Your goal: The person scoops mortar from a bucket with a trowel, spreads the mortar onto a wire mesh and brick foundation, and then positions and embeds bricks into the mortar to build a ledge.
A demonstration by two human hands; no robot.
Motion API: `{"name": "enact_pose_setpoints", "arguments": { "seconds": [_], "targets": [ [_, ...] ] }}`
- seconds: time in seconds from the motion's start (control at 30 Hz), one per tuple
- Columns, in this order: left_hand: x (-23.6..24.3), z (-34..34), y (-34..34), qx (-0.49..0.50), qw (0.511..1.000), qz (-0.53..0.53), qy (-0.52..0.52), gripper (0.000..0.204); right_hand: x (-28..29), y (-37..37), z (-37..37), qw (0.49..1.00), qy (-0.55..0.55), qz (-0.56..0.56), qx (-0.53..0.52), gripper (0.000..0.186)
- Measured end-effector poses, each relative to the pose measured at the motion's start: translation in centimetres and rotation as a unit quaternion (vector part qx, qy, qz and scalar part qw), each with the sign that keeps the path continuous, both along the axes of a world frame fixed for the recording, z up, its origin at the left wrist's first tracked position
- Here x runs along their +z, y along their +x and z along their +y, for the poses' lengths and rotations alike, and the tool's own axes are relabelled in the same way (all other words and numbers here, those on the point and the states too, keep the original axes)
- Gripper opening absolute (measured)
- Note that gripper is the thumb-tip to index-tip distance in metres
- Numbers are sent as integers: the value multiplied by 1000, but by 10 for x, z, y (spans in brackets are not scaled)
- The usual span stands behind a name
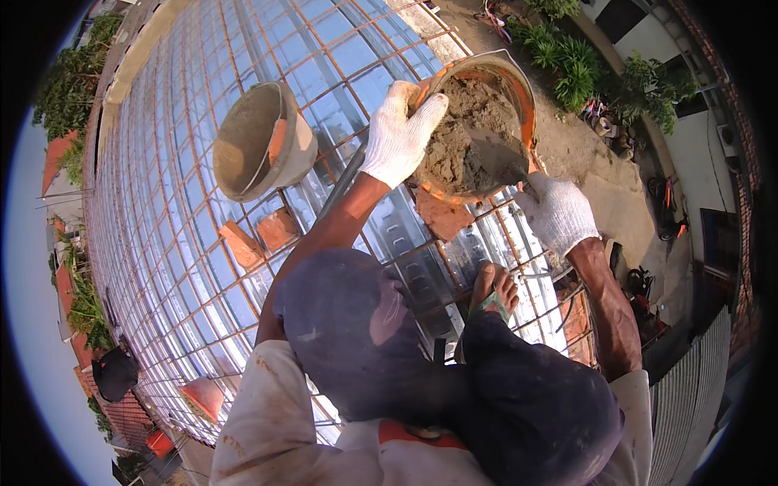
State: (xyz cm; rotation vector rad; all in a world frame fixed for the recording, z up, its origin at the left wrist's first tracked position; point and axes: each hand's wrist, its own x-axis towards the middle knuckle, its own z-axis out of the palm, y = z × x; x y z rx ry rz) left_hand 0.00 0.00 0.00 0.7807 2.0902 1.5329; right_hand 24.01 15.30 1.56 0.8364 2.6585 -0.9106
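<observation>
Buckets (525, 105) (245, 154): two; trowel (502, 162): one.

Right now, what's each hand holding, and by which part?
Left hand: the mortar bucket, by its rim, left side. Right hand: a trowel, seemingly by its handle, which the glove mostly hides.

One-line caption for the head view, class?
White-gloved left hand on a round orange bucket of grey-brown mortar, white-gloved right hand holding a metal trowel.
</observation>
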Motion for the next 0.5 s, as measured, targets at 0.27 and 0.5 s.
{"name": "enact_pose_setpoints", "arguments": {
  "seconds": [0.27,0.5],
  "targets": [
    [7,11,0,-6,999,36,4,40,-9,-28,-12,994,-58,83,39,27],
    [8,6,-3,-7,1000,18,-15,40,-3,-20,-16,948,302,76,66,24]
  ]
}}
